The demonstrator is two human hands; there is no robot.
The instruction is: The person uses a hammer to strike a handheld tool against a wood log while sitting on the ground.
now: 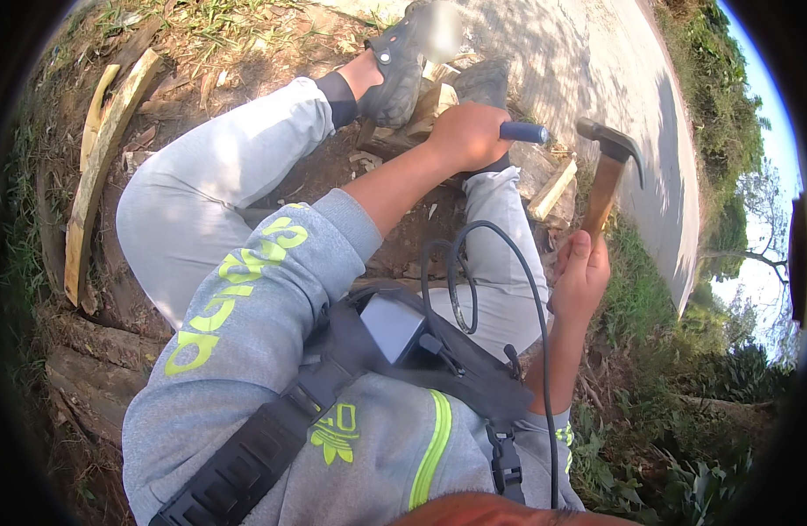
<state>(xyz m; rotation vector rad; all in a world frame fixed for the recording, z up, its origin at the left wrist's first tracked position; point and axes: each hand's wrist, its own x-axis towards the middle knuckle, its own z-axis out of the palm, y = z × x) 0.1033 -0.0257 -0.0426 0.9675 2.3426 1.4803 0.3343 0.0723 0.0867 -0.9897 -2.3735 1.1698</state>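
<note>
My left hand [470, 138] is closed around a tool with a round blue handle [524, 132], whose end sticks out to the right. The rest of that tool is hidden behind the hand, so its kind does not show. To the right, my right hand [582, 270] grips the wooden handle of a claw hammer [604, 180]. The hammer is raised upright, its head apart from the blue handle and its claw curving to the right. Split wood pieces [435, 103] lie between my shoes, just beyond my left hand. Another pale wood piece [553, 188] rests beside my right leg.
Long wooden strips [107, 175] lie on the dirt at the left, with logs [101, 373] nearer. A black cable [543, 307] loops over my lap from the dark bag [460, 364] on my front. A paved road [636, 96] runs along the right, with bushes [719, 105] beyond.
</note>
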